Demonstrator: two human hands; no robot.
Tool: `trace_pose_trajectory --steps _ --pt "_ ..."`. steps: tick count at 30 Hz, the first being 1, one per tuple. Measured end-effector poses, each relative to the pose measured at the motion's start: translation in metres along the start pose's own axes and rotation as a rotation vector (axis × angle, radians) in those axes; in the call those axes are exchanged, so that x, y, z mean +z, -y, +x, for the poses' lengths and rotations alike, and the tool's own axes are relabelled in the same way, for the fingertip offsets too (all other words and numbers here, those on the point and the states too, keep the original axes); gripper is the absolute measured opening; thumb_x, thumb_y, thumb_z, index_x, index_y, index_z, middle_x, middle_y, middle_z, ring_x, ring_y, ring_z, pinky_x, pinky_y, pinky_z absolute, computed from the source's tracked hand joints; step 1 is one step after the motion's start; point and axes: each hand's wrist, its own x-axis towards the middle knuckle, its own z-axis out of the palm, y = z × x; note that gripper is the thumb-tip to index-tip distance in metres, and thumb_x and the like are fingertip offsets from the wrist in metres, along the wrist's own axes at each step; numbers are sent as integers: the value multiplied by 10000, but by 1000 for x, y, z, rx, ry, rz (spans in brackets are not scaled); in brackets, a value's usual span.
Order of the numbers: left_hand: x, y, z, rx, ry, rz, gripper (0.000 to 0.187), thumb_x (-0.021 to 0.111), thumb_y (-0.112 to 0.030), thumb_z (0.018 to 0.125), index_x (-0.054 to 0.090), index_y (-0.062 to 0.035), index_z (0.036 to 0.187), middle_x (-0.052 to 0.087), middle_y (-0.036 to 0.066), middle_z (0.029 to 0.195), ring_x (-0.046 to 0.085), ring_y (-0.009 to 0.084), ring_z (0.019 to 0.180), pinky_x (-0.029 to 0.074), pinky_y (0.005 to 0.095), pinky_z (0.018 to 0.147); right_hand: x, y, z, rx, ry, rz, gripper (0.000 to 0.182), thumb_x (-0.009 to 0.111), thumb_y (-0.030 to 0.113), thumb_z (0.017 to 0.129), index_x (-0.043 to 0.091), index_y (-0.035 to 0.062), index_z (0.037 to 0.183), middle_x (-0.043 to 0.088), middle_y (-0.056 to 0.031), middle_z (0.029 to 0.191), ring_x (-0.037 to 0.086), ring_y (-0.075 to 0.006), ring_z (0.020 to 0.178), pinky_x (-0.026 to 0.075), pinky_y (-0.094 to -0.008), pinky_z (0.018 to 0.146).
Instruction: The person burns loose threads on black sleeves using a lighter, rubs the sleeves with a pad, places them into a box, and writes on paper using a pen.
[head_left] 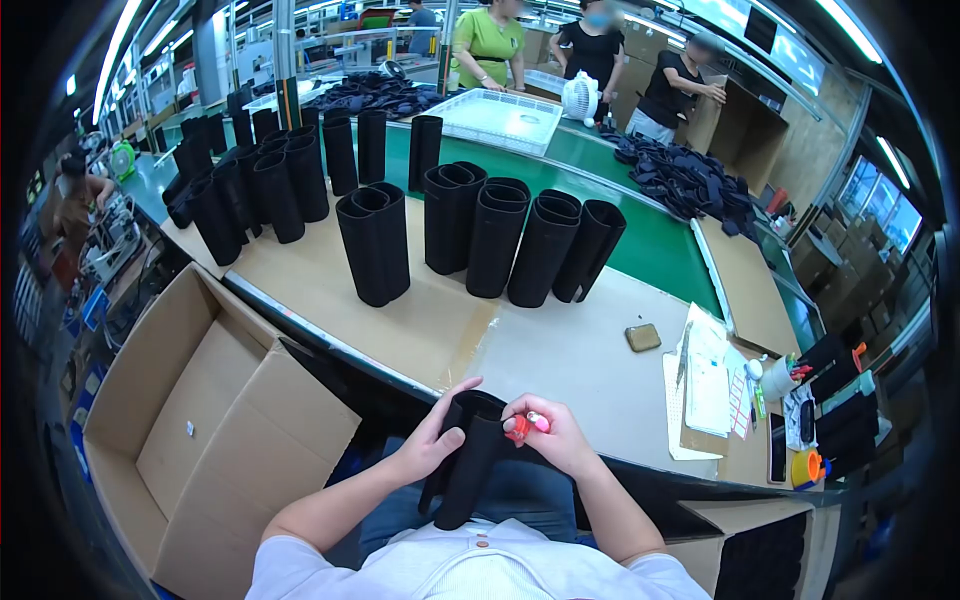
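A black sleeve, rolled into a tube (470, 470), stands tilted between my lap and the table edge. My left hand (430, 442) steadies its left side near the top, fingers stretched along the far side and thumb on the near side. At the upper right rim, my right hand (555, 437) is closed around a small red and pink tool (520, 428); its exact kind is hidden by my fingers. Several similar black tubes (495, 240) stand upright in a row on the table ahead, some nested in pairs.
An open cardboard box (215, 430) sits at my left. Papers (705, 380), a brown block (643, 338), a phone (777, 447), a pen cup (778, 380) and a tape roll (806, 468) lie right. Beyond the green belt (640, 225) are dark piles, a white tray (505, 120) and several people.
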Motion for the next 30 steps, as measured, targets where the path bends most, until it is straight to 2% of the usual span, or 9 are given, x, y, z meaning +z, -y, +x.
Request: trace_pose_trajectory --steps 2,6,11,21,30 --pt "0 -1 2 1 -22 27 714 540 -423 916 257 -63 1463 321 186 1482 326 377 1358 258 470 1115 0 -15 8 -6 -2 75 177 568 6 854 633 6 1018 637 -62 923 587 -127 782 470 -231 679" --pt "8 -12 20 30 -168 380 663 506 -402 946 262 -57 1457 364 206 1449 378 390 1322 313 459 1079 -2 -40 24 -155 -142 142 216 497 45 918 606 5 1101 609 -69 1030 578 -126 830 467 -222 735" --pt "10 -9 36 -110 -206 421 628 504 -370 952 273 -62 1448 422 234 1392 467 395 1243 392 452 1000 1 -40 33 -82 -207 247 275 440 55 938 579 11 1171 586 -84 1113 576 -134 858 463 -219 773" --pt "12 -9 30 -152 -269 423 596 497 -385 952 308 -77 1426 494 248 1308 568 387 1103 448 432 910 8 -38 29 -57 -221 108 337 481 34 913 565 31 1240 640 -89 1006 600 -141 805 464 -239 743" --pt "13 -9 28 -187 -259 321 595 496 -386 949 311 -78 1423 486 244 1315 544 394 1136 429 437 941 8 -36 28 -75 -222 53 330 489 44 913 576 44 1231 651 -88 989 606 -150 802 463 -246 732"
